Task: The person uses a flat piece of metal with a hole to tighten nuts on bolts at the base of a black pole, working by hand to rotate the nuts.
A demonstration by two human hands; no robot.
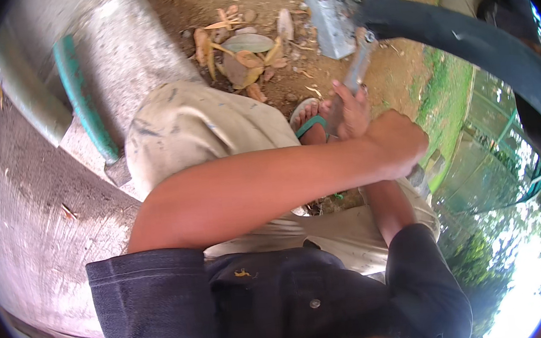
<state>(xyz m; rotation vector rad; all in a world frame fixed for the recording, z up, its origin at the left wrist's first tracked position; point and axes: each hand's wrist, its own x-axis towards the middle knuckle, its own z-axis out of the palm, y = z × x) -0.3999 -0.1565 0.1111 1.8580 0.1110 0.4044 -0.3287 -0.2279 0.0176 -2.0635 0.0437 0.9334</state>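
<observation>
We clamp both hands, left hand (398, 140) and right hand (353, 112), together on a grey metal tool handle (358, 66); above them sits its grey metal block (334, 16) under a black tyre (459, 33).

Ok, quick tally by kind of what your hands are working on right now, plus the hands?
Hands: 2 (left hand, right hand)
Grey metal tool handle: 1
Grey metal bracket: 1
Black curved rubber piece: 1
Total: 5
</observation>
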